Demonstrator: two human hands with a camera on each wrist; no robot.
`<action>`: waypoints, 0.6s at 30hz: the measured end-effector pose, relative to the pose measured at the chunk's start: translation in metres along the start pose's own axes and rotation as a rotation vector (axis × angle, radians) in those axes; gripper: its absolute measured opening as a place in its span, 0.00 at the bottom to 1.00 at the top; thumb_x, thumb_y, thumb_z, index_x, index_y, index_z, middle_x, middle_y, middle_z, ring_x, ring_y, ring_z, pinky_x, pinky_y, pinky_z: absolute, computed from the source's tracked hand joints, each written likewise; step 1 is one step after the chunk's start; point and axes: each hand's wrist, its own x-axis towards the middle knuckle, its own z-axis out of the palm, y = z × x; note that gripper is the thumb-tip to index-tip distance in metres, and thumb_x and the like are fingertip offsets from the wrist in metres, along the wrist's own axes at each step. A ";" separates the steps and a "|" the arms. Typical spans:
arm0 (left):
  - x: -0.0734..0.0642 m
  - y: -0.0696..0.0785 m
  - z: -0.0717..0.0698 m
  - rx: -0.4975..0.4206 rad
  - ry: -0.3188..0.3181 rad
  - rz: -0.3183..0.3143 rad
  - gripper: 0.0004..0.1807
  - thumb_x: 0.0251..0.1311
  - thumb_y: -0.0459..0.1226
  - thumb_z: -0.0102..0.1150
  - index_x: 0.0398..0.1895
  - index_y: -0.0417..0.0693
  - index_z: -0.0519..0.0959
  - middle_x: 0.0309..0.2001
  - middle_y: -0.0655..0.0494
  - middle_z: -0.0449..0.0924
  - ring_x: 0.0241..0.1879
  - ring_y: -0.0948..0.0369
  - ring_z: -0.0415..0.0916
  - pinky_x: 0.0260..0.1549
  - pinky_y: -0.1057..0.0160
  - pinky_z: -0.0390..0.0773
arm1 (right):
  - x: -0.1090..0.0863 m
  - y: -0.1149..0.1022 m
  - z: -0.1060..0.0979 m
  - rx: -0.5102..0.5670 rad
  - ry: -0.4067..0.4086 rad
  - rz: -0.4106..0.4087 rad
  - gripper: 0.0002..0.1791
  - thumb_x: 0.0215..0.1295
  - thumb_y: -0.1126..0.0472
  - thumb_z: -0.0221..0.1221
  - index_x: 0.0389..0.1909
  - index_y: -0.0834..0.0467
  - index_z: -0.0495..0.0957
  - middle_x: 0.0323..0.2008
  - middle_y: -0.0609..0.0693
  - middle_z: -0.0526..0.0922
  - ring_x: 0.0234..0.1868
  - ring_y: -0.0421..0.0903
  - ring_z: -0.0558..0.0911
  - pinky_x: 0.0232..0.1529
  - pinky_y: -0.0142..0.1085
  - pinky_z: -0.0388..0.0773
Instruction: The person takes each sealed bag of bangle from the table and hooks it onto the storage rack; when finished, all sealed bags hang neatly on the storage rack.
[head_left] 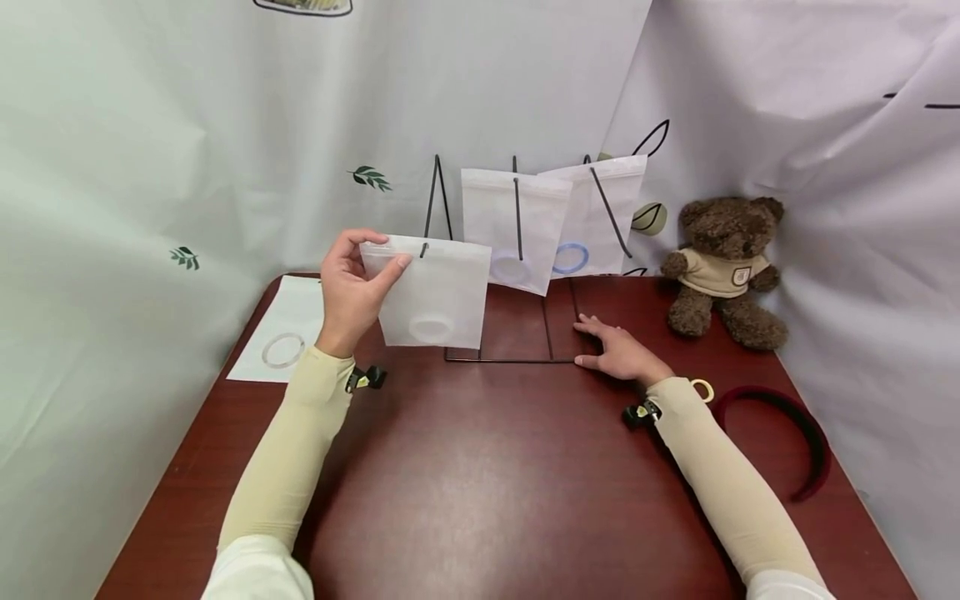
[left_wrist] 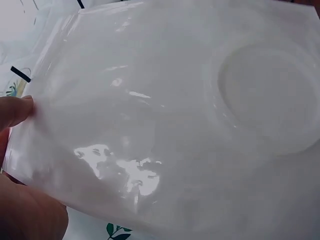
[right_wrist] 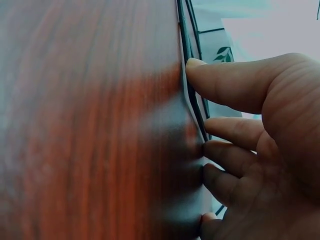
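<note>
One bag [head_left: 427,287] at L end of rack [head_left: 517,361], hook [head_left: 424,249] thru near top edge. Prob. best: move level along hook, gently, w/ fingers of L hand [head_left: 351,287] clamped on top L corner; steady rack's R front corner w/ R hand [head_left: 624,353], fingers apart. Looks white, semi-clear, glossy, sq.-ish, w/ pale ring [head_left: 414,328] low inside.
</note>
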 end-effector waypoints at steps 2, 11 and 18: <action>0.004 -0.004 0.001 -0.005 0.003 -0.008 0.17 0.52 0.27 0.73 0.45 0.43 0.80 0.36 0.58 0.82 0.29 0.65 0.77 0.26 0.71 0.75 | 0.000 0.000 0.000 0.000 0.001 -0.001 0.40 0.65 0.51 0.66 0.75 0.59 0.63 0.79 0.61 0.54 0.80 0.63 0.51 0.75 0.65 0.44; 0.022 -0.005 0.007 0.047 0.038 -0.008 0.15 0.54 0.30 0.73 0.44 0.45 0.81 0.30 0.60 0.77 0.15 0.66 0.56 0.18 0.70 0.61 | 0.004 0.000 0.001 -0.001 0.005 0.001 0.41 0.65 0.50 0.66 0.75 0.58 0.63 0.79 0.59 0.56 0.80 0.61 0.52 0.76 0.65 0.44; 0.035 -0.006 0.017 0.027 0.047 -0.012 0.14 0.54 0.30 0.72 0.43 0.47 0.82 0.37 0.60 0.79 0.21 0.66 0.63 0.22 0.70 0.64 | 0.001 -0.001 0.001 0.003 -0.001 0.011 0.40 0.64 0.51 0.66 0.75 0.58 0.64 0.79 0.60 0.55 0.80 0.62 0.52 0.76 0.65 0.44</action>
